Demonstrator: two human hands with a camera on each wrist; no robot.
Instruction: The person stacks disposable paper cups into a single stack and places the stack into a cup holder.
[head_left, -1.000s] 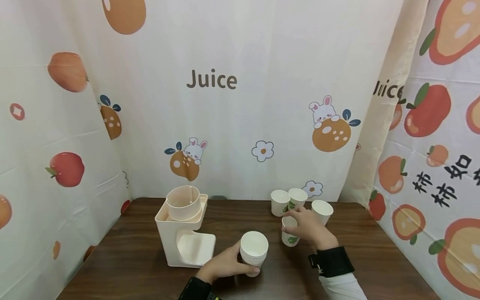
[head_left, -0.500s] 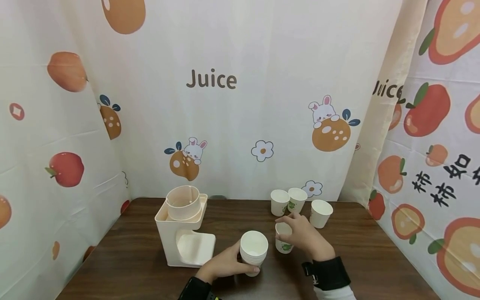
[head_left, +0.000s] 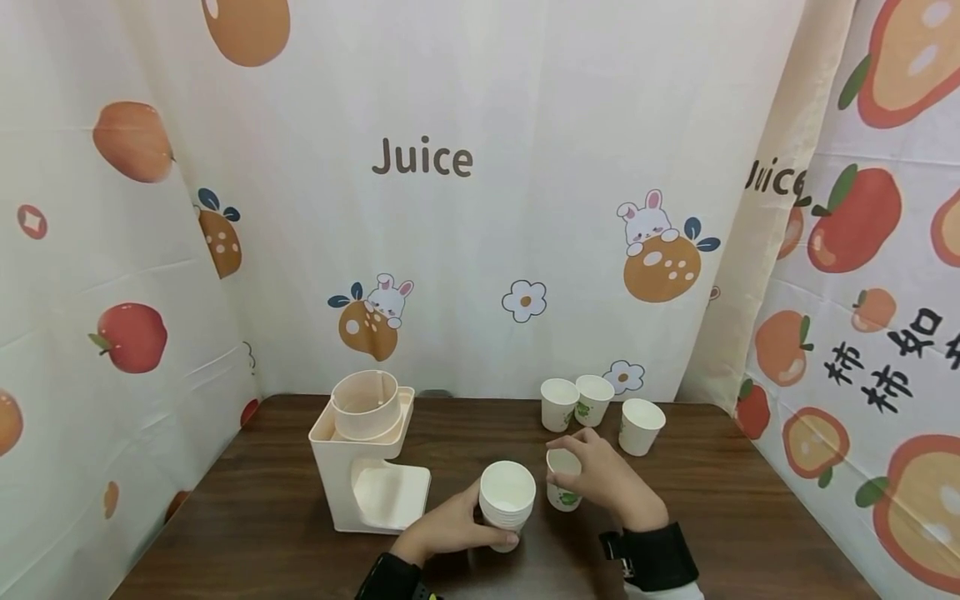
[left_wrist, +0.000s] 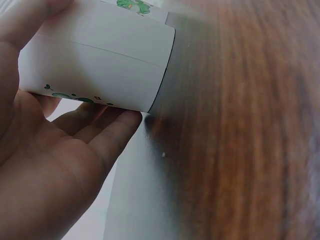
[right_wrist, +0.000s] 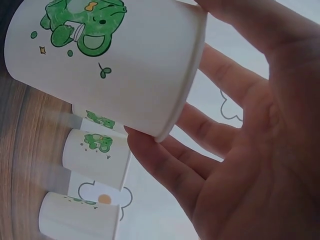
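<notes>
My left hand (head_left: 454,523) grips a stack of white paper cups (head_left: 507,492), its thumb and fingers curled round the lower part. In the left wrist view the bottom paper cup (left_wrist: 100,55) shows a bit of green print and stands on the wood. Just right of the stack, my right hand (head_left: 602,475) holds a single paper cup (head_left: 564,492) near its rim. Up close in the right wrist view, this cup (right_wrist: 110,65) carries a green cartoon animal, and the fingertips (right_wrist: 142,142) touch its rim area.
Behind the right hand stand three more paper cups: a left one (head_left: 559,406), a middle one (head_left: 594,400) and a right one (head_left: 641,427). A cream-coloured machine (head_left: 341,483) with a round top opening stands left on the brown table (head_left: 247,500). A printed curtain (head_left: 450,250) hangs behind.
My right hand has brought its cup leftward and nearer to me, away from the three back cups and closer to the stack. The left hand and its stack have stayed put.
</notes>
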